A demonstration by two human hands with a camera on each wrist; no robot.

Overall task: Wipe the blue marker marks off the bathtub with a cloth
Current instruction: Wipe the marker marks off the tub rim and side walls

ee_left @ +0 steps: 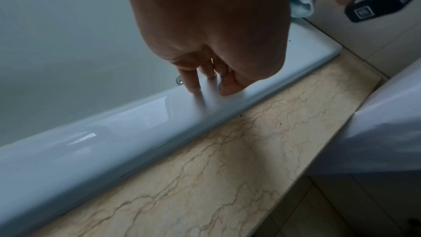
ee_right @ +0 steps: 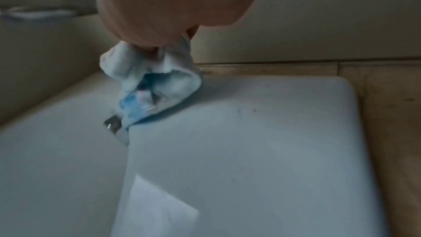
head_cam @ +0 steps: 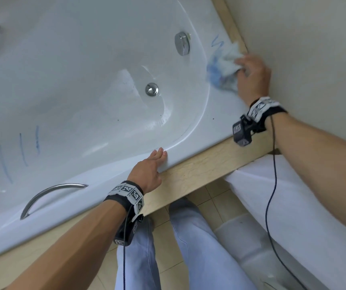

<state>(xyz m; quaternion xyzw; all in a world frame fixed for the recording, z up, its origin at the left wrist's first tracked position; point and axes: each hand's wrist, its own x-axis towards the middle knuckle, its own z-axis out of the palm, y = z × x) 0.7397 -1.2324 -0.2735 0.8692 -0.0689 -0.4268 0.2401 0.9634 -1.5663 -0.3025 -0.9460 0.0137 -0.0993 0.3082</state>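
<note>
On the far left of the head view, several blue strokes [head_cam: 22, 149] run down the inner wall of the bathtub [head_cam: 74, 70], not yet wiped. Just right of them a curved metal grab handle [head_cam: 51, 195] sits on the near wall. Next comes the left hand [head_cam: 149, 170], fingers straight and together, laid flat on the tub's near rim [ee_left: 114, 132] beside the marbled ledge [head_cam: 199, 170]; it holds nothing and probably serves as a brace while the person leans over the tub. In the basin beyond it lie the drain plug [head_cam: 152, 89] and, higher up, the round overflow knob [head_cam: 182, 43].

At the right, on the broad end deck of the tub by the wall, the right hand [head_cam: 251, 78] has its fingers curled round a bunched white cloth [head_cam: 224, 65], its underside already stained blue. The cloth is pressed onto the deck over a smeared blue patch, bunched most likely to focus pressure. Just above it a blue squiggle [head_cam: 217, 43] remains, so this corner looks only partly done and the left-hand strokes are still to come.
</note>
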